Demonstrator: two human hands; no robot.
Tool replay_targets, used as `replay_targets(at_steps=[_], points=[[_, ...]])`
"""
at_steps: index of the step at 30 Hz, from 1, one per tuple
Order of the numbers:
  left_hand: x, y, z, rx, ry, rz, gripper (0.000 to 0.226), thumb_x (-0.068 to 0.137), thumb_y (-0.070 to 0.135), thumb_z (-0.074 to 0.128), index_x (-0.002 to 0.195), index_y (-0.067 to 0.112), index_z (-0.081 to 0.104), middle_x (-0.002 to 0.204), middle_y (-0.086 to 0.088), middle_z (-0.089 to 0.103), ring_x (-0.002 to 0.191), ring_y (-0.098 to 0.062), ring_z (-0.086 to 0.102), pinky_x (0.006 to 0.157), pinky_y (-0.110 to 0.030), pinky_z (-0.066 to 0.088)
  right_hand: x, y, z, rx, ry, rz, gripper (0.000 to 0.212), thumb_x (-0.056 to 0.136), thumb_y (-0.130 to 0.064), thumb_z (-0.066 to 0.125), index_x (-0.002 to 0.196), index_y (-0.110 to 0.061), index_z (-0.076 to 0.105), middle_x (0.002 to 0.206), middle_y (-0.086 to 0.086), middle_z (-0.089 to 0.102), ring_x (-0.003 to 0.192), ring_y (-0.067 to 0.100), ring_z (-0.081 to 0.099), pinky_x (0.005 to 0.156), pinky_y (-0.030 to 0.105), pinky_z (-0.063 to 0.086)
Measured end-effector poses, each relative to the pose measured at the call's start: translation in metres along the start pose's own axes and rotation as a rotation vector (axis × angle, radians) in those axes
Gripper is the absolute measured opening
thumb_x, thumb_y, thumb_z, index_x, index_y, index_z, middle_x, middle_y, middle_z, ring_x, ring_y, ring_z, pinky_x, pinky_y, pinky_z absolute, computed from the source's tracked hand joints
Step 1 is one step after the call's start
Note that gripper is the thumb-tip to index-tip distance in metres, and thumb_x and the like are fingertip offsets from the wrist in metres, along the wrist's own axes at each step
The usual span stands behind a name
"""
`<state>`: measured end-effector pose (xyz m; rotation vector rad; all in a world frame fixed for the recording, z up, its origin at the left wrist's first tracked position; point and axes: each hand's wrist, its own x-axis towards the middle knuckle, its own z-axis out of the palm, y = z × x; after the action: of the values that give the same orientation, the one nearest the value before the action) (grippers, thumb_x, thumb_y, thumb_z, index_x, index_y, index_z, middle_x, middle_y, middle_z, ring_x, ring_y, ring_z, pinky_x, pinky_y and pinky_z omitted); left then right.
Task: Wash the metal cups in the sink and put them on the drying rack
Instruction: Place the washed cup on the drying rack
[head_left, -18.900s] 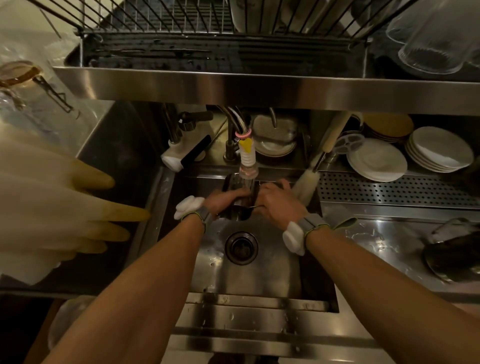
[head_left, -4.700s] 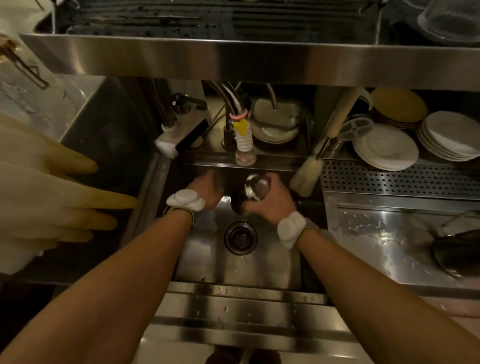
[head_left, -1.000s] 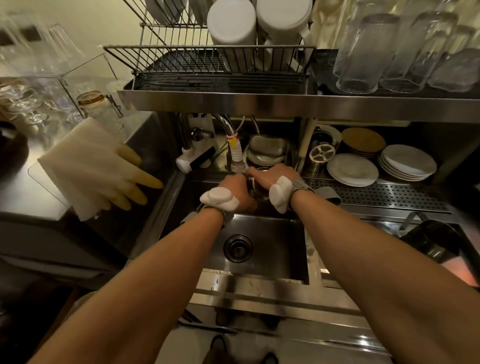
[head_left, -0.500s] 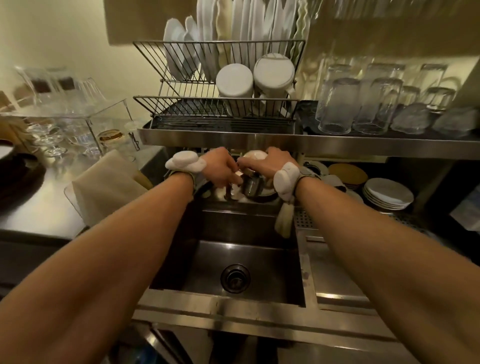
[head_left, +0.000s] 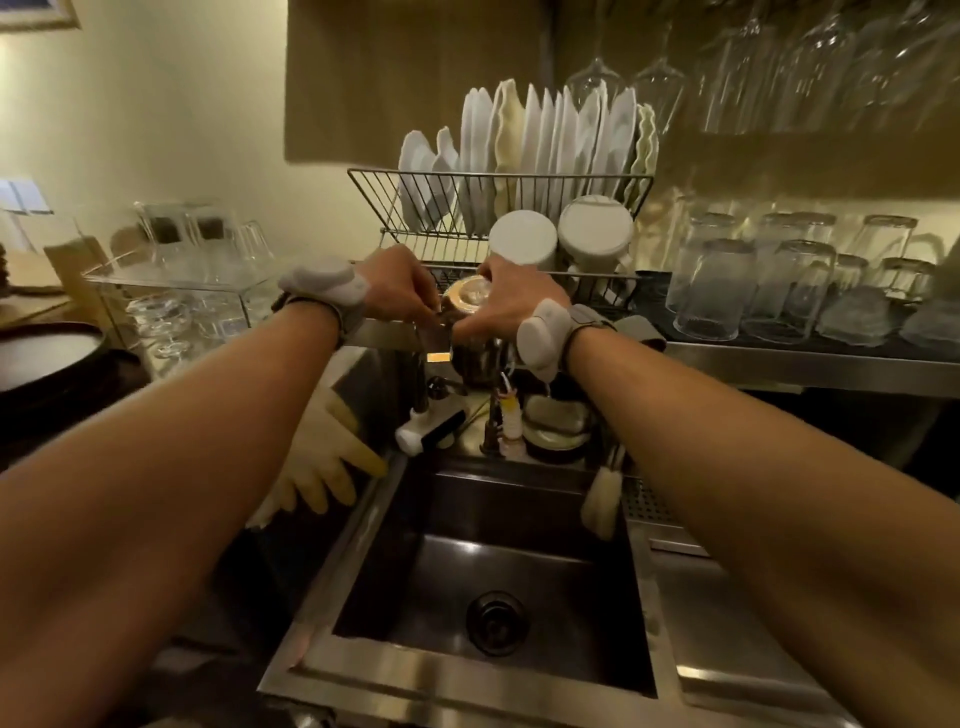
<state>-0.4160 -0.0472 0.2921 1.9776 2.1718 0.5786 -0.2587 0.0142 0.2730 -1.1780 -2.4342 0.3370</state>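
Observation:
A shiny metal cup (head_left: 470, 301) is held up at the front edge of the wire drying rack (head_left: 410, 249), high above the sink (head_left: 488, 587). My right hand (head_left: 511, 296) grips its right side and my left hand (head_left: 397, 291) pinches its left side. Part of the cup's lower body shows below my right hand. The sink basin below holds no cups that I can see.
The rack holds upright white plates (head_left: 524, 150) and two white mugs (head_left: 558, 241). Upturned glasses (head_left: 769, 280) stand on the shelf to the right. The faucet (head_left: 493, 410), a brush (head_left: 602, 499) and yellow rubber gloves (head_left: 322, 452) surround the sink.
Both hands have lifted the cup from just above the sink's back edge up to the drying rack's front edge. The view has tilted upward.

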Motion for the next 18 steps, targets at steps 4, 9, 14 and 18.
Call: replay_targets(at_steps=[4, 9, 14, 18], points=[[0.007, -0.02, -0.044, 0.064, 0.18, 0.047, 0.018, 0.076, 0.013, 0.074, 0.094, 0.012, 0.076, 0.089, -0.005, 0.072, 0.08, -0.015, 0.062, 0.07, -0.026, 0.047, 0.026, -0.041, -0.014, -0.004, 0.115, -0.037, 0.086, 0.06, -0.055, 0.078, 0.13, -0.018, 0.046, 0.12, 0.002, 0.061, 0.105, 0.023, 0.06, 0.089, 0.039, 0.053], [0.025, -0.059, -0.114, 0.033, 0.299, 0.092, 0.018, 0.077, 0.016, 0.074, 0.094, 0.01, 0.075, 0.087, -0.008, 0.071, 0.076, -0.016, 0.06, 0.064, -0.02, 0.046, 0.074, -0.104, -0.03, 0.009, 0.259, -0.068, 0.083, 0.057, -0.067, 0.071, 0.121, -0.018, 0.052, 0.105, -0.001, 0.065, 0.09, 0.019, 0.063, 0.079, 0.036, 0.057], [0.054, -0.089, -0.126, 0.046, 0.286, 0.117, 0.016, 0.079, 0.019, 0.074, 0.093, 0.012, 0.073, 0.088, -0.005, 0.069, 0.083, -0.019, 0.062, 0.073, -0.028, 0.051, 0.107, -0.124, -0.018, -0.06, 0.317, -0.024, 0.085, 0.059, -0.061, 0.076, 0.128, -0.021, 0.046, 0.115, 0.0, 0.064, 0.099, 0.021, 0.062, 0.083, 0.036, 0.055], [0.08, -0.123, -0.096, 0.041, 0.218, 0.094, 0.022, 0.078, 0.021, 0.075, 0.098, 0.013, 0.072, 0.1, -0.006, 0.072, 0.093, -0.021, 0.066, 0.084, -0.031, 0.052, 0.126, -0.118, 0.02, -0.101, 0.271, 0.059, 0.093, 0.055, -0.057, 0.082, 0.13, -0.018, 0.043, 0.12, 0.004, 0.061, 0.107, 0.025, 0.06, 0.087, 0.039, 0.053]])
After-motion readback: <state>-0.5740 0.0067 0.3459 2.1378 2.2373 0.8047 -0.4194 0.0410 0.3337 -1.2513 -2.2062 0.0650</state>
